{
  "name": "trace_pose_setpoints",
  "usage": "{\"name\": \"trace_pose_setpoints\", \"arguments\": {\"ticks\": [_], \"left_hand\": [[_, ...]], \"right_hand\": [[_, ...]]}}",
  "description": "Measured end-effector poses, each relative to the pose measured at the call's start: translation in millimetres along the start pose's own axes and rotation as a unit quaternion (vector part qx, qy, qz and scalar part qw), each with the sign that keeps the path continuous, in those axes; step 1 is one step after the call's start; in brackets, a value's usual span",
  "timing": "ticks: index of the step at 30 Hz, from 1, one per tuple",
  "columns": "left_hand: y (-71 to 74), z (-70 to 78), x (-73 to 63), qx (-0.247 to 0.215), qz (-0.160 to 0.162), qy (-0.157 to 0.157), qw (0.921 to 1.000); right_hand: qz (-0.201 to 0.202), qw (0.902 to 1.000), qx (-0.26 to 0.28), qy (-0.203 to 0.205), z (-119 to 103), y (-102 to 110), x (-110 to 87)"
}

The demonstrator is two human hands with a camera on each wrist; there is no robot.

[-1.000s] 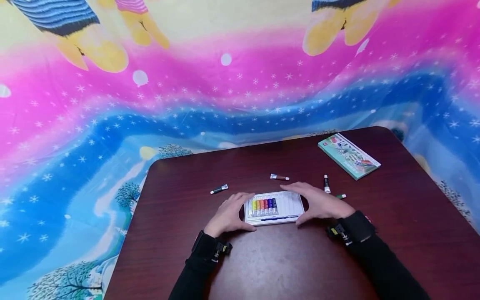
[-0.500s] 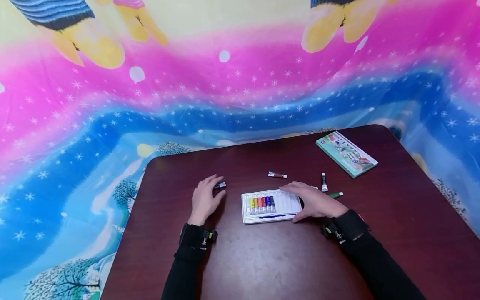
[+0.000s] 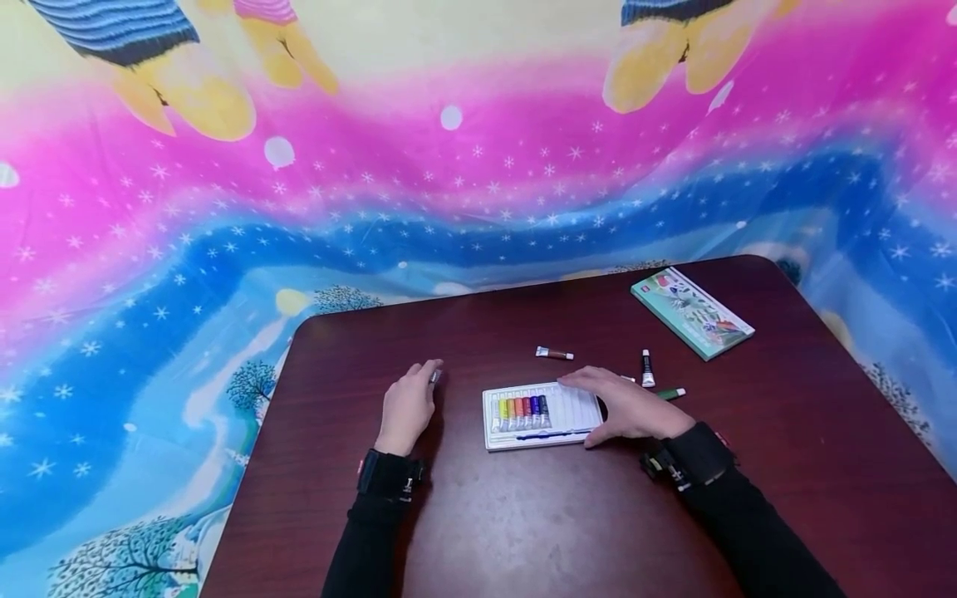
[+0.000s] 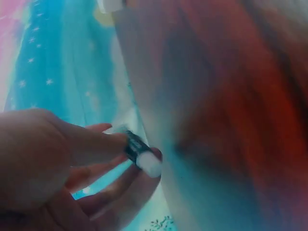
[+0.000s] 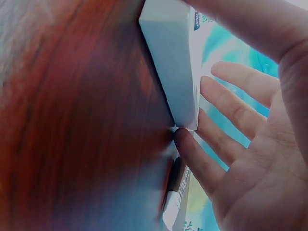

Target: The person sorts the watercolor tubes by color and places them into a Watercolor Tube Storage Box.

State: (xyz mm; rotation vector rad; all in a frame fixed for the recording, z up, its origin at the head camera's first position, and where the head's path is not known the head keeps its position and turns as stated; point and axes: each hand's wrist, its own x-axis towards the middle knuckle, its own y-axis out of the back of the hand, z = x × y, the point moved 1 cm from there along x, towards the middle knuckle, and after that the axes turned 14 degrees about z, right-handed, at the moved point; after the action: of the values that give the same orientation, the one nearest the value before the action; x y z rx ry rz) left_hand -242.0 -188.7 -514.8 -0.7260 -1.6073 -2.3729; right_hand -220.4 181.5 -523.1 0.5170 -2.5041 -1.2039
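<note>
My left hand [image 3: 407, 409] pinches a small paint tube [image 4: 137, 151] with a dark label and white cap, left of the white paint tray [image 3: 577, 405]. In the left wrist view the tube lies between thumb and fingers. My right hand [image 3: 635, 407] holds the tray's right end, thumb at the near edge and fingers at the far edge. The right wrist view shows fingertips against the white side of the tray [image 5: 171, 62]. Several coloured paint tubes [image 3: 521, 409] fill its left slots; a blue brush [image 3: 546, 434] lies along its front.
Beyond the tray lies a brown paint tube [image 3: 555, 353]. A black paint tube [image 3: 647, 368] and a partly hidden green one [image 3: 673, 394] are near my right hand. A green illustrated box [image 3: 693, 312] rests at the back right of the dark wooden table [image 3: 493, 531].
My left hand has let go of the tray's left end, reached left to the dark paint tube and picked it up. The right hand has stayed on the tray.
</note>
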Motion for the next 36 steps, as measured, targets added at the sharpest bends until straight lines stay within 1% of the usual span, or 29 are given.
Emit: {"name": "trace_pose_setpoints", "arguments": {"ticks": [2,3,4,5,6,7,9,10,11,12,13,15,17,19,21,22,23,24,25,26,28,29,30,31,32,33,34,36], "left_hand": [[3.8,2.3,2.8,-0.067,-0.015,0.032,0.9972],[5.9,3.7,4.5,-0.106,-0.021,0.050,0.9929],[8.0,5.1,6.3,-0.150,-0.025,0.070,0.9859],[10.2,6.7,8.0,-0.198,-0.027,0.090,0.9757],[12.3,8.4,9.9,-0.243,-0.027,0.108,0.9636],[14.2,10.2,11.4,-0.290,-0.024,0.121,0.9491],[18.2,14.0,14.2,-0.371,-0.015,0.139,0.9181],[20.3,15.7,15.3,-0.407,-0.007,0.144,0.9023],[22.5,17.3,16.4,-0.434,0.004,0.146,0.8891],[24.6,18.7,17.3,-0.453,0.017,0.148,0.8789],[26.6,19.9,17.9,-0.467,0.032,0.150,0.8710],[30.4,21.7,18.8,-0.482,0.057,0.152,0.8611],[32.9,22.8,19.3,-0.500,0.073,0.158,0.8484],[34.0,23.4,19.6,-0.525,0.072,0.164,0.8320],[33.9,23.3,19.8,-0.550,0.053,0.170,0.8161],[33.2,22.8,20.0,-0.553,0.040,0.172,0.8140],[32.4,22.0,19.7,-0.547,0.026,0.173,0.8185],[31.8,21.3,19.3,-0.536,0.009,0.172,0.8264],[30.9,20.4,18.7,-0.518,-0.008,0.168,0.8388],[30.3,19.8,18.1,-0.493,-0.024,0.162,0.8545],[29.2,18.7,16.6,-0.429,-0.047,0.154,0.8890],[29.0,18.5,15.8,-0.400,-0.055,0.153,0.9019],[28.9,18.6,15.4,-0.378,-0.061,0.155,0.9107],[28.9,18.6,15.1,-0.360,-0.063,0.159,0.9169],[28.4,18.5,15.0,-0.348,-0.063,0.167,0.9203],[28.1,18.1,15.0,-0.345,-0.061,0.175,0.9201],[28.0,17.7,15.0,-0.347,-0.059,0.182,0.9184],[27.8,16.3,15.4,-0.365,-0.051,0.195,0.9087]], "right_hand": [[0.000,1.0000,0.002,0.001,0,0,-0.3],[0.000,1.0000,0.003,0.001,1,-1,-0.4],[0.001,1.0000,0.004,0.001,1,0,-0.6],[0.001,1.0000,0.004,0.002,1,0,-0.6],[0.002,1.0000,0.004,0.003,1,0,-0.7],[0.002,1.0000,0.005,0.004,1,0,-0.8],[0.002,1.0000,0.005,0.005,1,1,-0.8],[0.002,1.0000,0.005,0.006,2,1,-0.8],[0.001,1.0000,0.005,0.006,2,1,-0.8],[0.001,1.0000,0.005,0.005,2,1,-0.9],[0.000,1.0000,0.006,0.005,2,1,-0.9],[-0.001,1.0000,0.006,0.003,2,1,-1.1],[-0.001,1.0000,0.005,0.002,2,2,-1.3],[-0.001,1.0000,0.003,0.002,1,2,-1.3],[-0.001,1.0000,0.001,0.003,2,2,-1.3],[-0.002,1.0000,0.001,0.003,2,1,-1.3],[-0.002,1.0000,0.001,0.004,2,1,-1.4],[-0.002,1.0000,0.003,0.004,2,1,-1.4],[-0.002,1.0000,0.005,0.005,2,1,-1.4],[-0.002,1.0000,0.008,0.005,2,1,-1.5],[-0.002,0.9999,0.012,0.005,2,0,-1.5],[-0.001,0.9999,0.015,0.006,2,0,-1.4],[-0.001,0.9998,0.017,0.007,2,0,-1.2],[-0.001,0.9998,0.017,0.009,2,0,-0.9],[0.000,0.9998,0.018,0.010,2,0,-0.7],[0.000,0.9998,0.019,0.011,2,0,-0.4],[0.000,0.9997,0.019,0.011,2,0,-0.1],[-0.001,0.9997,0.019,0.012,2,0,0.3]]}}
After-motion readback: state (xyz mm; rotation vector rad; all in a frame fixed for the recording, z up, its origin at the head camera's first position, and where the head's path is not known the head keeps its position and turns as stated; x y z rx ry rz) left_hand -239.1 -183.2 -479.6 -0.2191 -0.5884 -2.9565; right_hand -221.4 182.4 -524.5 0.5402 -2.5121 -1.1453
